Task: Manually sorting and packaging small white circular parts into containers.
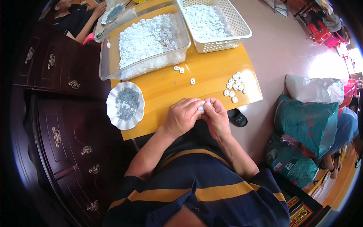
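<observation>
My left hand (184, 115) and my right hand (216, 115) meet over the front edge of the yellow table (166, 90). Between their fingertips they pinch a small white plastic piece (200, 108), mostly covered by the fingers. Loose white two-holed pieces lie ahead of my hands: one piece (193, 81) alone, a pair (179, 69) farther back, and a cluster of several (235, 84) to the right. On the left stands a scalloped white dish (110, 107) with a heap of small grey metal parts (127, 102).
A clear plastic bin (107, 64) and a white basket (215, 46) full of white pieces stand at the back. Dark drawers (72, 125) flank the left. Stuffed sacks (306, 119) and a black slipper (238, 118) are on the floor at right. Another person (77, 19) sits back left.
</observation>
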Tool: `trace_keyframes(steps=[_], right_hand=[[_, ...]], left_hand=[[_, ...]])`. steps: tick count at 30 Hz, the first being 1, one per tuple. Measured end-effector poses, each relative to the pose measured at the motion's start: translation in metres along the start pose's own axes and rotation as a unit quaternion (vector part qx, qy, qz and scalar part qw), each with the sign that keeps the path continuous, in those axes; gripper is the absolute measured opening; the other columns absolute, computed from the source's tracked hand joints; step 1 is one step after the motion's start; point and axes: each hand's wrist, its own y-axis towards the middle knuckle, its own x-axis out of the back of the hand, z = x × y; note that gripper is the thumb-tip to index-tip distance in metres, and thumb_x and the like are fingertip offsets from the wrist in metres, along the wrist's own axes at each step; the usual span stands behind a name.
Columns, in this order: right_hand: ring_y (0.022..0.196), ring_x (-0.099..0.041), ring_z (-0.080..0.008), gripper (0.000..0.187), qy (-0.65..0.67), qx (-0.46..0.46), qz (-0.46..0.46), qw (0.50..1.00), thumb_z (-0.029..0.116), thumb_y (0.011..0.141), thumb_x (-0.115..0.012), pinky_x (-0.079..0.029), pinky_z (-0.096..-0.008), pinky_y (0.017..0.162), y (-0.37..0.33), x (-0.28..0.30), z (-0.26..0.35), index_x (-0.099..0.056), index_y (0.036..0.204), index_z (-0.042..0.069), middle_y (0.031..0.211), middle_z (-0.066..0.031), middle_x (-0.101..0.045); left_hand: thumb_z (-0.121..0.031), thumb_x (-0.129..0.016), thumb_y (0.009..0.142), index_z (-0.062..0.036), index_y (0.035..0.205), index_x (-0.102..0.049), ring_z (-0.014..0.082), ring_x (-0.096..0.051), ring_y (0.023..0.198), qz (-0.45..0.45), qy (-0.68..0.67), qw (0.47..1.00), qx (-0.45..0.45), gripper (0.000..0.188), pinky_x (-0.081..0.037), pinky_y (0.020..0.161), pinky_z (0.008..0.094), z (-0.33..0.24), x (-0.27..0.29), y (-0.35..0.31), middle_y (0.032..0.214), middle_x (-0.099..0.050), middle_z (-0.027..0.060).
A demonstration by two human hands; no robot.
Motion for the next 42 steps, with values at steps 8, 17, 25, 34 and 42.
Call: trace_keyframes(steps=[8,17,25,34,42], right_hand=[[0.092,-0.064,-0.0145,0.016,0.002,0.023,-0.107,0.994,0.013,0.103,-0.059,-0.055,-0.0296,0.081,-0.024,0.013,0.015,-0.056,0.113,0.001,0.103,-0.0066,-0.063],[0.090,-0.064,-0.0118,0.018,0.086,0.046,-0.121,0.988,0.017,0.103,-0.060,-0.056,-0.0301,0.081,-0.047,0.054,0.036,-0.059,0.118,0.006,0.099,-0.0022,-0.063],[0.107,-0.066,-0.0245,0.041,0.190,-0.054,-0.153,0.968,0.036,0.107,-0.048,-0.055,-0.0395,0.096,-0.039,0.125,0.015,-0.059,0.125,0.000,0.118,-0.0125,-0.066],[0.123,-0.059,-0.0261,0.043,0.336,-0.090,0.009,0.937,0.032,0.109,-0.042,-0.049,-0.0410,0.105,-0.003,0.126,0.018,-0.052,0.139,0.003,0.137,-0.0137,-0.060],[0.120,-0.060,-0.0265,0.033,0.357,-0.056,0.129,0.923,0.022,0.108,-0.045,-0.049,-0.0402,0.105,-0.008,0.159,0.002,-0.058,0.130,0.002,0.130,-0.0136,-0.063]], left_hand=[[-0.003,-0.073,0.081,-0.0025,0.104,-0.067,0.0342,-0.069,0.088,0.043,-0.048,0.997,-0.037,0.024,-0.057,0.077,0.0407,-0.008,-0.029,0.012,0.100,-0.071,0.0153],[-0.024,-0.073,0.087,-0.0037,0.120,-0.066,0.0357,-0.064,0.110,0.115,-0.037,0.991,-0.050,0.039,-0.053,0.094,0.0428,-0.028,-0.064,0.021,0.120,-0.067,0.0164],[-0.034,-0.069,0.091,-0.0076,0.135,-0.060,0.0401,-0.044,0.138,0.151,0.068,0.982,-0.096,0.052,-0.039,0.112,0.0492,-0.013,-0.092,0.036,0.146,-0.050,0.0195],[-0.021,-0.058,0.094,0.0069,0.137,-0.053,0.0400,-0.041,0.142,0.183,0.113,0.966,-0.145,0.052,-0.036,0.117,0.0457,-0.018,-0.126,0.016,0.147,-0.050,0.0214],[-0.017,-0.055,0.092,0.0015,0.137,-0.055,0.0385,-0.045,0.140,0.174,0.030,0.965,-0.194,0.049,-0.037,0.116,0.0475,-0.028,-0.132,0.010,0.144,-0.052,0.0203]])
